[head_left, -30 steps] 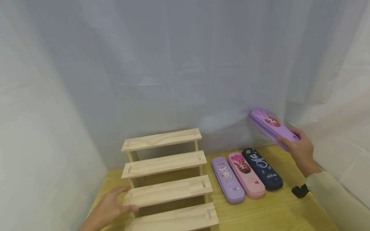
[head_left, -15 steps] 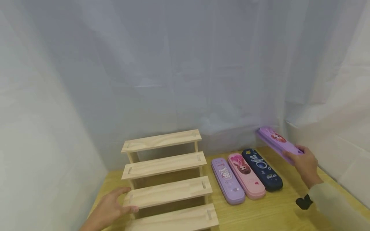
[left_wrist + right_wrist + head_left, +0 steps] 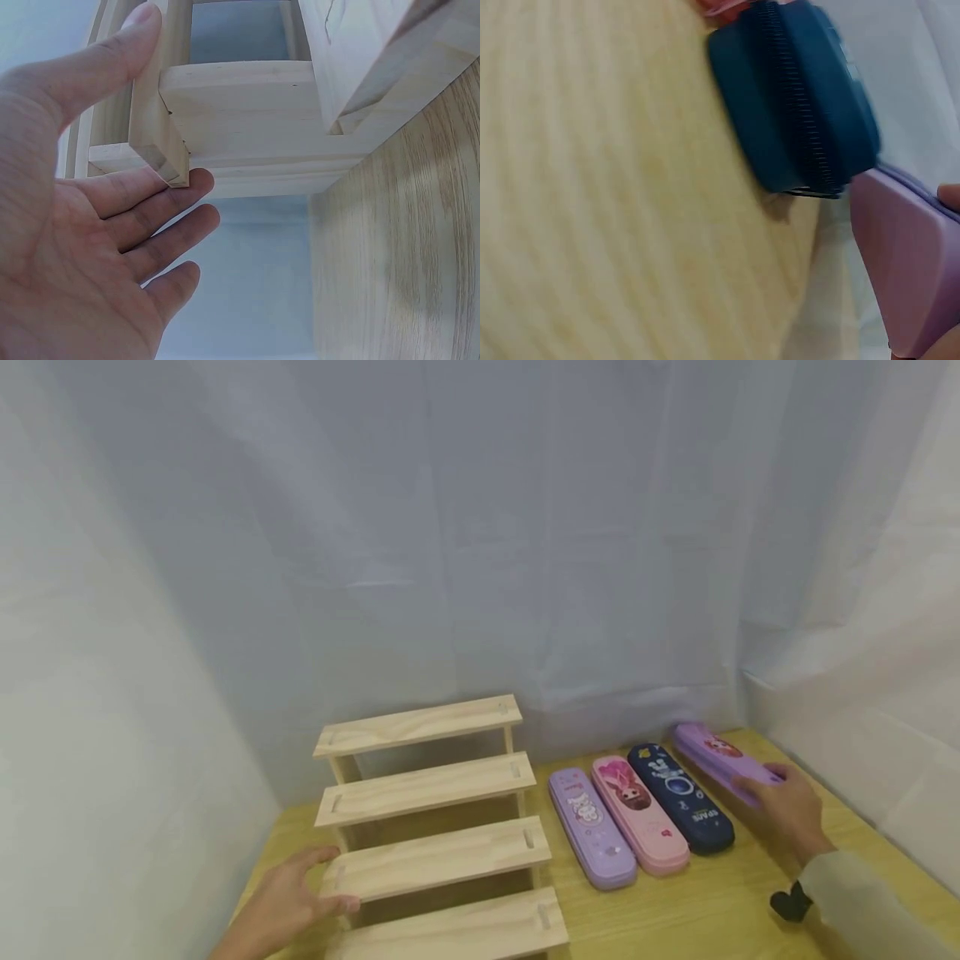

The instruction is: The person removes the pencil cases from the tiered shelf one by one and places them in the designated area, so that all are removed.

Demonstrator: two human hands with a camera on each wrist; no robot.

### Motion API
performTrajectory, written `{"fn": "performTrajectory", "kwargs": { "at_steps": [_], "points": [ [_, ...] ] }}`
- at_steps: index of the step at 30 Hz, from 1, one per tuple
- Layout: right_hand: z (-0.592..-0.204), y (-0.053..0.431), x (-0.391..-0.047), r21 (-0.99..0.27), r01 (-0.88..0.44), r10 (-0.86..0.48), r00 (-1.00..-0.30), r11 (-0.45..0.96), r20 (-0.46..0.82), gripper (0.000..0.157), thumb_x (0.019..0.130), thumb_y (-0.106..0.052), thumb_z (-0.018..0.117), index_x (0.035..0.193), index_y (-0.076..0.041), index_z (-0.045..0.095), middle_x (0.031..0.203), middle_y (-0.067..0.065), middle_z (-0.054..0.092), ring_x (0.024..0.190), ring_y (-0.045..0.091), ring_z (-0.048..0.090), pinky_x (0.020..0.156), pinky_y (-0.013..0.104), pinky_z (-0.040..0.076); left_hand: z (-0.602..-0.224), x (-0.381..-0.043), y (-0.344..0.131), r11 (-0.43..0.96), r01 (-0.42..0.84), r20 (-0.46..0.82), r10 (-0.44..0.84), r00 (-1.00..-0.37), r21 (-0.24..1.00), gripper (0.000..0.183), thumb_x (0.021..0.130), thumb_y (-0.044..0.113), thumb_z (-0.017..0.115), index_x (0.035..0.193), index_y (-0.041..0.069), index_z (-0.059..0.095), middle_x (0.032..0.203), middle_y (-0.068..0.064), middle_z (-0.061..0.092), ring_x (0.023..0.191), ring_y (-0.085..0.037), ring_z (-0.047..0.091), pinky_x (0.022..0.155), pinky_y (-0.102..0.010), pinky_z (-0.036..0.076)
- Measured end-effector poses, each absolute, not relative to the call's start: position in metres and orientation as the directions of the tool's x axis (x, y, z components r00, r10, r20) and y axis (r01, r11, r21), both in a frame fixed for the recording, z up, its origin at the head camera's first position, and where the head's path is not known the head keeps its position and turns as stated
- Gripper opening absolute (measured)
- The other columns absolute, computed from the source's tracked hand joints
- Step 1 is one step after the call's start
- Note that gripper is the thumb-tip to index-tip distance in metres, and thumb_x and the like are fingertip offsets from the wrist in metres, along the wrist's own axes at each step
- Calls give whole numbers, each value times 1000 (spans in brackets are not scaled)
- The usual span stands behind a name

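My right hand grips the near end of a purple pencil case with a character picture, low over the table's right back part. In the right wrist view the case's purple side shows, its near end beside a dark blue zipped pencil case. My left hand pinches the left end of a board on a stepped wooden rack. From the left wrist, the thumb lies along the board's edge, and the other fingers reach behind and below it.
Left of the held case lie a navy space-print pencil case, a pink one and a lilac one, side by side on the wooden table. White sheeting hangs behind and at both sides.
My right hand has lowered the purple pencil case from the air toward the table, right of the navy one. My left hand stays at the rack.
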State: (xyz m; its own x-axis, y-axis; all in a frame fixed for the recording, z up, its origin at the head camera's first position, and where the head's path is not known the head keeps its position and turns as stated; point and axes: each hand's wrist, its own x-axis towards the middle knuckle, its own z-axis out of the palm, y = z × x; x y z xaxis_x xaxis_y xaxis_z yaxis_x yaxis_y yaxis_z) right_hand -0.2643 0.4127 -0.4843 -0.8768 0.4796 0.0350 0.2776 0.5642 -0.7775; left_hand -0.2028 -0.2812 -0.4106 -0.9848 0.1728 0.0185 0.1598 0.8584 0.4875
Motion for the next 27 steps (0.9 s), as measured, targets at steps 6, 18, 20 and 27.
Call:
{"fn": "performTrajectory", "kwargs": {
  "at_steps": [6,18,20,27],
  "points": [
    [-494,409,-264,-747,276,411,-911,605,-4,93,95,-50,63,150,16,27,148,45,35,129,57,42,110,69,36,-410,-202,-281,862,182,53,178,-983,473,87,74,55,85,137,1,58,140,-30,59,126,-52,57,99,-64,52],
    [-503,407,-265,-704,259,329,-943,661,-38,94,99,-47,57,148,24,18,144,50,31,128,62,40,111,72,35,-410,-203,-281,862,205,90,185,-979,464,89,71,57,85,135,2,60,140,-28,60,129,-53,54,102,-64,50],
    [-501,407,-265,-707,272,329,-943,653,-59,91,102,-49,49,148,23,18,146,49,30,130,62,38,113,71,33,-410,-203,-281,860,198,77,183,-980,471,88,72,57,85,135,1,60,140,-28,59,129,-53,55,101,-64,51],
    [-496,402,-262,-697,323,334,-934,640,-126,90,103,-51,44,150,21,17,149,47,28,131,60,37,114,71,33,-409,-203,-282,855,175,26,186,-982,488,88,75,55,83,138,1,57,143,-30,56,129,-54,54,99,-65,52]
  ]
}}
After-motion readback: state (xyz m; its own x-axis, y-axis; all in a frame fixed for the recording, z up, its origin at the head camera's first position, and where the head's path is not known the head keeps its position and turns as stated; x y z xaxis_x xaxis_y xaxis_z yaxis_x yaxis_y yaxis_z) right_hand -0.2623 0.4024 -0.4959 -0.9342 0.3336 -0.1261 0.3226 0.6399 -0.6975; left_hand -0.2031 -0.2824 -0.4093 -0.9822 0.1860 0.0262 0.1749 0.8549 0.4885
